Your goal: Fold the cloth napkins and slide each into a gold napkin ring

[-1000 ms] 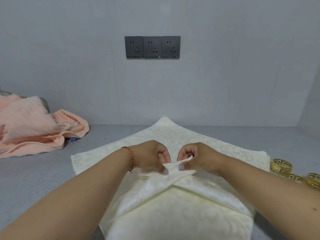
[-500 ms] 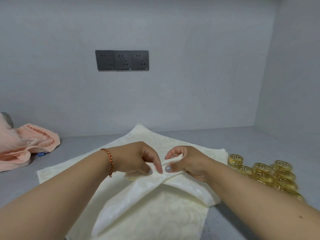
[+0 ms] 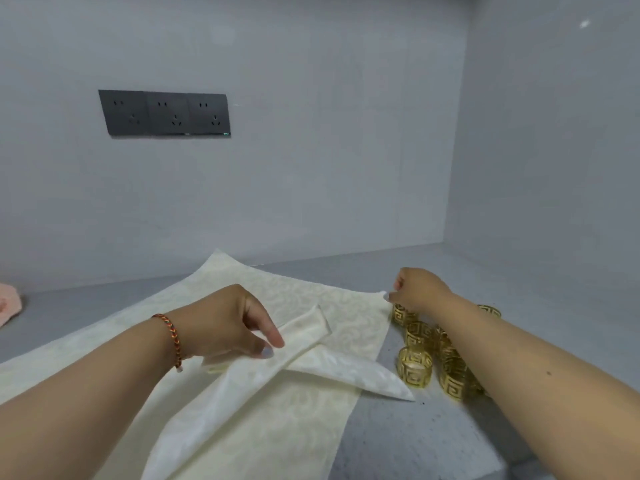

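A cream napkin point(image 3: 294, 362), folded into a narrow crossed band, lies on top of a stack of flat napkins point(image 3: 311, 289) spread over the grey counter point(image 3: 433, 438). The left hand point(image 3: 221, 323) presses down where the band crosses, fingers curled over the fold and pinning it. A second ago both hands pinched that crossing together; now the right hand point(image 3: 420, 289) has let go and moved to the stack's right edge, just above a cluster of gold rings point(image 3: 436, 355) standing on the counter. Its fingers are curled, but whether they have taken hold of a ring or only touch the cloth corner is hard to tell. This suggests folding is done and ring fetching has begun. Wall sockets point(image 3: 164, 113) sit behind; a pink towel point(image 3: 8, 304) shows at the counter's left edge.
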A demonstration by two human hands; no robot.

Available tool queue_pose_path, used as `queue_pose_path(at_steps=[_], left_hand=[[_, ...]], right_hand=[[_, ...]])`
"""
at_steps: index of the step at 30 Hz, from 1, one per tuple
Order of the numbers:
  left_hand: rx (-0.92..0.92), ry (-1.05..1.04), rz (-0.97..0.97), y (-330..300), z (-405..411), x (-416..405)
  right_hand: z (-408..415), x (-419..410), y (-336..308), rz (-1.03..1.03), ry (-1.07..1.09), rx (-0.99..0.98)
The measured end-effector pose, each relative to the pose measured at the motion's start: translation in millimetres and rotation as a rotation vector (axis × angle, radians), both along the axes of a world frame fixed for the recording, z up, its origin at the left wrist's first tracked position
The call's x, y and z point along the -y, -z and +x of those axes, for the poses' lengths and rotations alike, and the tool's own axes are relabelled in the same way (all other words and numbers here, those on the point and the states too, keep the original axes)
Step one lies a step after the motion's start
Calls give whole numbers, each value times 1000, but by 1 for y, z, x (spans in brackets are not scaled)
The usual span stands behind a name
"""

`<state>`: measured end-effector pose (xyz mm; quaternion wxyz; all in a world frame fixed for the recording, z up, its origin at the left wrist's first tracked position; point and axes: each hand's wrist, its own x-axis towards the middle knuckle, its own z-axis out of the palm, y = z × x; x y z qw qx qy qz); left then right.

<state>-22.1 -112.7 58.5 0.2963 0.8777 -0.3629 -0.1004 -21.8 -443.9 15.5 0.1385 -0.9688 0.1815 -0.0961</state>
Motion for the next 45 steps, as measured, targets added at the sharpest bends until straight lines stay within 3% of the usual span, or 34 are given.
queue_pose_path(at_steps=[4, 14, 16, 18, 20, 22, 24, 34, 45], left_hand=[[-19, -5, -19, 3, 3, -2], [-61, -69, -89, 2, 4, -22], [-57, -95, -113, -2, 2, -28], [-46, -131, -154, -8, 1, -37], [-17, -161, -181, -15, -1, -49], [9, -207, -210, -23, -3, -60], [22, -262, -247, -29, -7, -73], [67, -385, -320, -40, -39, -109], [57, -405, -299, -48, -65, -112]], right_hand=[[10, 10, 9, -124, 16, -184], [13, -9, -7, -58, 54, -283], [11, -8, -15, -51, 33, -189], [8, -9, -27, 157, -20, 41], [-5, -18, -40, 611, -146, 269], [-29, -35, -47, 1024, -311, 334], [-50, -50, -44, 1173, -439, 338], [-82, -88, -13, 876, -510, 274], [-89, -105, -19, 827, -574, 231]])
